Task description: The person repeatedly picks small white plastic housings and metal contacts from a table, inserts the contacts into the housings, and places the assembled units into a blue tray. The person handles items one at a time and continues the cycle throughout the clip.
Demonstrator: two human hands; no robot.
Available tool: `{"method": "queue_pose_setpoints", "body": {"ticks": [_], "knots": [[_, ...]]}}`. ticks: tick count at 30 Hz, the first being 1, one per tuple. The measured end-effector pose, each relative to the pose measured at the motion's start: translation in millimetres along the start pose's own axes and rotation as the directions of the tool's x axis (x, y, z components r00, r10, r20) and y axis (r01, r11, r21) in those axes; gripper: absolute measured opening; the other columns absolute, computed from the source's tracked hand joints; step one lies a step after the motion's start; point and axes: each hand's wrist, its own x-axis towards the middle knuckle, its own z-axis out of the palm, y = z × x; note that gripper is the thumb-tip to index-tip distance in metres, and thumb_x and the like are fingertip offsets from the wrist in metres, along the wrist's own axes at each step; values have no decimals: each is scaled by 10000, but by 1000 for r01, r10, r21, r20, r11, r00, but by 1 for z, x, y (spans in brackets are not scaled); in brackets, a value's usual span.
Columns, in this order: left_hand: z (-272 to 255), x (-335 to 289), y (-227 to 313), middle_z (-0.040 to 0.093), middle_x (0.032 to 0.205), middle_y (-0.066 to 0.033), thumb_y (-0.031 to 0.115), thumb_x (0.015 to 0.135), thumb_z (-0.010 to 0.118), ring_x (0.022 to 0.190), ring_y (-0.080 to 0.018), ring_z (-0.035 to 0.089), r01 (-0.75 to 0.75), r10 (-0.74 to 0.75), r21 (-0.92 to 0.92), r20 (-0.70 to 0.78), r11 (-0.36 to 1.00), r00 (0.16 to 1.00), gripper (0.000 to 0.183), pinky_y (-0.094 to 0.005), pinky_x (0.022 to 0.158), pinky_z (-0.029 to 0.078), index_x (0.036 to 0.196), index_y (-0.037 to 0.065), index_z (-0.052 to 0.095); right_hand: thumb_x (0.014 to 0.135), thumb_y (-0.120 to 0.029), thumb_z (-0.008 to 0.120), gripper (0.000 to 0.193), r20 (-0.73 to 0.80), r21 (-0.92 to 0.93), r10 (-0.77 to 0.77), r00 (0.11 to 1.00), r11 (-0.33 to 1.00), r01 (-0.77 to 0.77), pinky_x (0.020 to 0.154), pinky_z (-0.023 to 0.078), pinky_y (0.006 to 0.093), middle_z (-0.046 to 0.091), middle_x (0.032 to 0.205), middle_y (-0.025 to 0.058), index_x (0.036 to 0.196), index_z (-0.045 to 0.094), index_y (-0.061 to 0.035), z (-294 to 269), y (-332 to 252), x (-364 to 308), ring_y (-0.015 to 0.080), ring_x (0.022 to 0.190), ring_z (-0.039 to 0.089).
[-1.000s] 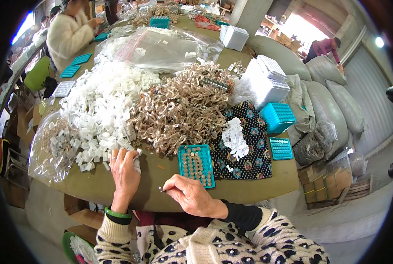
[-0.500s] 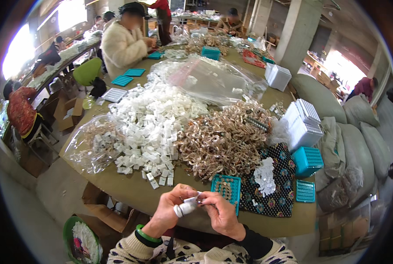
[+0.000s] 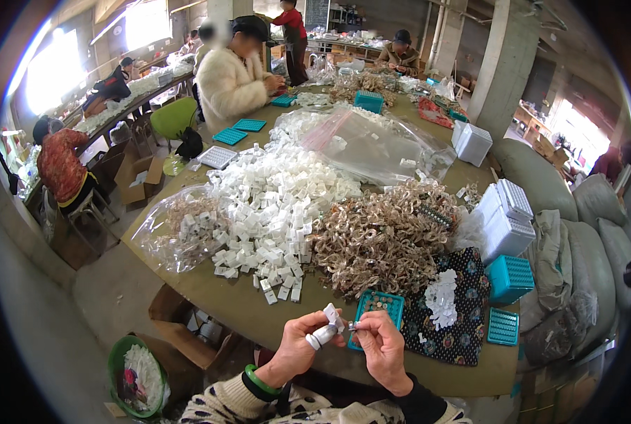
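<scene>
A small white plastic clip (image 3: 332, 314) is pinched in the grip of the left hand (image 3: 300, 346), whose thumb is capped with a white finger cot (image 3: 320, 337). The clip is held up above the near edge of the table (image 3: 245, 318), right between both hands. The right hand (image 3: 382, 343) is closed on a tiny metal piece (image 3: 353, 326), which is pressed to the clip's side; its shape can't be made out. The clip looks blocky and plain white, same as the pile of white clips (image 3: 273, 212) heaped further back. A teal tray (image 3: 379, 307) is seen just behind the hands.
</scene>
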Motion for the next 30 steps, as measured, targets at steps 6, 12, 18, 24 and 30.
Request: {"method": "queue_pose_setpoints", "body": {"ticks": [6, 12, 18, 24, 30], "knots": [[8, -2, 6, 639, 986, -52, 61, 913, 660, 862, -156, 653, -61, 54, 132, 55, 989, 997, 237, -306, 790, 535, 1126, -44, 650, 897, 2, 643, 54, -54, -198, -69, 996, 978, 57, 644, 492, 276, 619, 849, 80, 937, 608, -12, 8, -6, 5, 161, 698, 604], [1, -8, 3, 668, 995, -98, 48, 899, 656, 843, -190, 671, -2, 0, -81, -21, 997, 1000, 223, -338, 788, 573, 1095, -60, 651, 907, -25, 643, 74, -108, -75, 153, 982, 984, -161, 674, 484, 230, 625, 856, 13, 972, 613, -6, 9, -4, -1, 69, 748, 569], [-9, -3, -5, 691, 1056, -158, -32, 884, 644, 890, -235, 699, -44, 60, -325, 39, 945, 997, 267, -388, 784, 615, 1151, -28, 654, 910, 26, 634, 77, -88, 205, 207, 974, 961, -186, 610, 436, 162, 626, 952, 13, 964, 592, -9, 11, -4, 1, 9, 709, 544], [-15, -2, -9, 683, 1093, -178, 43, 890, 673, 874, -258, 706, -93, 112, -243, 69, 966, 991, 265, -414, 817, 597, 1153, 28, 648, 921, -40, 640, 76, -26, 302, 314, 949, 907, -292, 574, 429, 186, 632, 865, 12, 982, 607, -7, 10, -14, 6, 29, 648, 529], [-15, -2, -14, 688, 1020, -126, -48, 840, 703, 885, -216, 699, -202, 217, -217, 48, 955, 975, 243, -341, 803, 598, 1080, -26, 673, 931, -91, 652, 97, 11, 244, 399, 917, 888, -389, 540, 385, 165, 668, 812, 3, 980, 621, -13, 16, -18, 5, -2, 612, 494]]}}
